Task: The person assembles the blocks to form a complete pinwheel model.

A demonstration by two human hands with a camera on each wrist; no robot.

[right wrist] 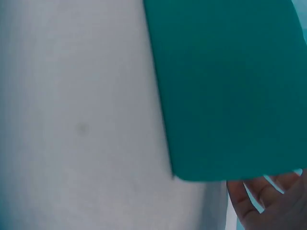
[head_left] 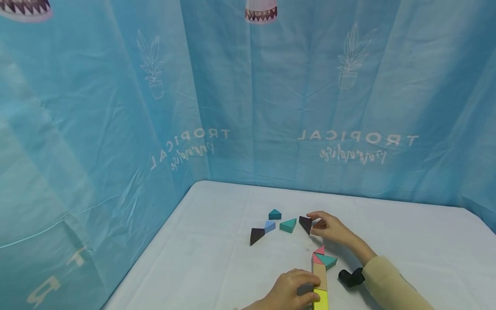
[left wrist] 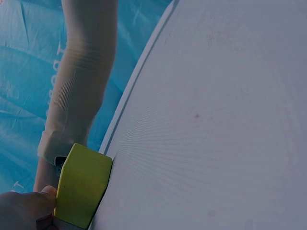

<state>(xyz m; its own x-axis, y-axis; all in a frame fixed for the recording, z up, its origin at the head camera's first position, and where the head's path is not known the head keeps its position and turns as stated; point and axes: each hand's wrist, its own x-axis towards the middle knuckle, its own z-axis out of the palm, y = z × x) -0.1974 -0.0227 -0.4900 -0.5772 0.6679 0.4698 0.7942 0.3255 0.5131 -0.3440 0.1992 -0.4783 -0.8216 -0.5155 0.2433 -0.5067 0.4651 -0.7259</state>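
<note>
Block, dark and wedge-shaped, lies immediately left of the right grip, whose thumb and finger pinch it, as I read the head view; its long axis runs far to near, narrow tip toward the wearer. Governing relation, I judge: the tan block and yellow block form a line on the near side of that grip, beside the left grip, the farther from the dark wedge. Whether the left pinches this line or merely rests against it, I cannot tell. Obscured: the right fingertips, by a teal face in the right wrist view; the yellow block's near end, cropped in the head view.
</note>
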